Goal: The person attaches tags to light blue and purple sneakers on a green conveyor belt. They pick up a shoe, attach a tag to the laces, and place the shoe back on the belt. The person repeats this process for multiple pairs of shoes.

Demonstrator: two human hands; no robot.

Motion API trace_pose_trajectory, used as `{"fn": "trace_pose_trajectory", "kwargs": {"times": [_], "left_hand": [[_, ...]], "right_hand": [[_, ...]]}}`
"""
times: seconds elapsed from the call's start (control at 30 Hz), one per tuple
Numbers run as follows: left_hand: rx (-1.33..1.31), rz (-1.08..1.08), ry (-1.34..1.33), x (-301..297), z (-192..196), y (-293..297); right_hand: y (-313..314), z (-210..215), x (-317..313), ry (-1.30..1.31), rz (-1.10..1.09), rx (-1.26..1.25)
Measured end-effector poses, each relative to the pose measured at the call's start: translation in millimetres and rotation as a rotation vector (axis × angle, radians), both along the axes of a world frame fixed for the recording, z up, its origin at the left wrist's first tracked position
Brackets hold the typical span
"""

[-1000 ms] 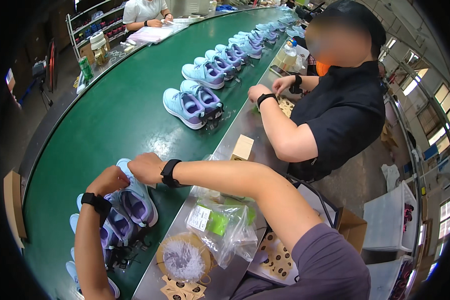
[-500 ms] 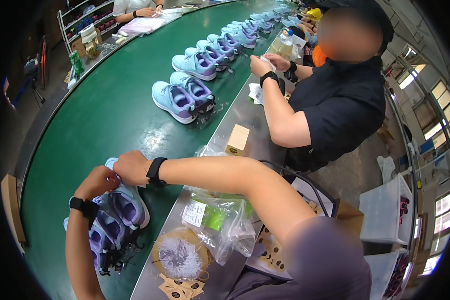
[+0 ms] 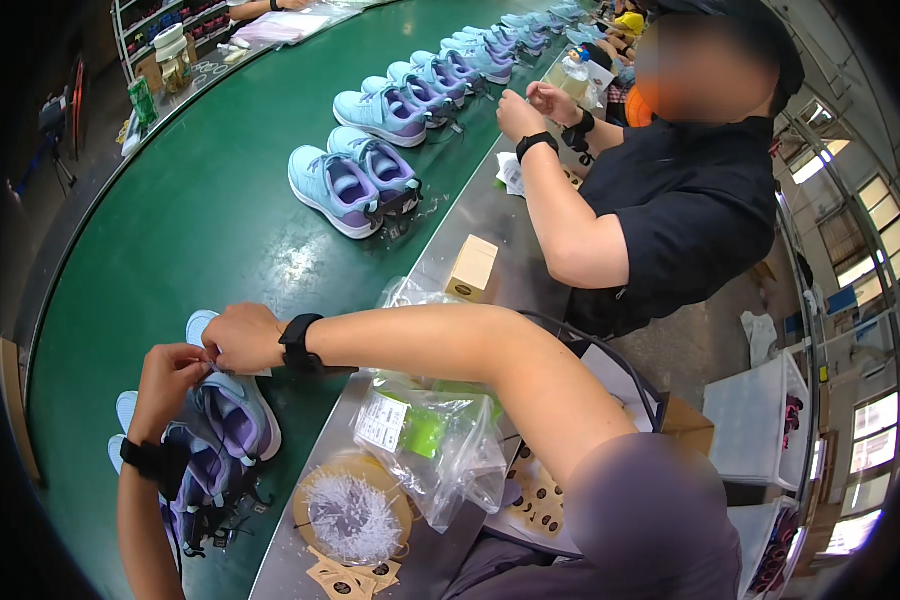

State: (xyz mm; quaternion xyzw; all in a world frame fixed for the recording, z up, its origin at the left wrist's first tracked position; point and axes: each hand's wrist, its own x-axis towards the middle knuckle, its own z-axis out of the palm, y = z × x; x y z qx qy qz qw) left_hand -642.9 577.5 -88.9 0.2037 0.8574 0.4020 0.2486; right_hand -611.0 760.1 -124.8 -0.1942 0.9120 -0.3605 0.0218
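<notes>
Your short purple-grey fabric sleeve (image 3: 650, 515), partly blurred. Left of sleeve: black strap-style wristband (image 3: 298, 343) on your right wrist. Farther left: bulkier black wristband (image 3: 150, 462) on left wrist.

A green can (image 3: 142, 102) stands near a jar (image 3: 176, 72), a bottle (image 3: 570, 78) near a co-worker (image 3: 685, 210) in black, a white bin (image 3: 752, 425) at right.

A light-blue shoe (image 3: 253, 398) is partly covered by the left grip (image 3: 168, 384) and right grip (image 3: 245, 340) at eight o'clock on a green worktop (image 3: 170, 250); matching shoes (image 3: 375, 115) are ranged from eleven to one, and white strands (image 3: 345, 500) are bundled on the steel worktop (image 3: 520, 235) at seven.
</notes>
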Motion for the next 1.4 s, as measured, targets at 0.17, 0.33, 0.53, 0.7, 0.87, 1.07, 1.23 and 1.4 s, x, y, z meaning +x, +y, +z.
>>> {"fn": "trace_pose_trajectory", "kwargs": {"times": [0.17,0.33,0.53,0.7,0.87,1.07,1.23,1.4], "left_hand": [[0.077,0.057,-0.010,4.2,-3.0,-5.8],[0.071,0.035,0.108,6.1,-4.0,-5.0],[-0.111,-0.061,0.860,19.7,-8.7,11.9],[0.090,0.177,-0.004,6.0,-0.1,-3.1],[0.637,0.425,-0.340,20.5,22.7,2.7],[0.641,0.492,-0.294,21.8,2.9,7.0],[0.616,0.404,-0.244,25.7,7.3,19.4],[0.560,0.396,-0.225,23.3,4.0,20.1]], "right_hand": [[-4.2,-3.3,-13.1,-0.153,0.011,-0.103],[1.0,-3.8,-22.9,-0.195,0.054,-0.136],[-4.9,-0.7,-7.4,0.265,-0.052,0.044],[7.3,-20.0,-34.9,0.393,0.120,-0.220],[22.5,16.9,-27.4,-0.497,0.158,-0.926],[25.1,2.1,-33.1,-0.544,0.137,-0.999],[25.5,-1.0,-33.3,-0.401,0.136,-0.946],[21.9,5.4,-28.6,-0.515,0.146,-1.016]]}}
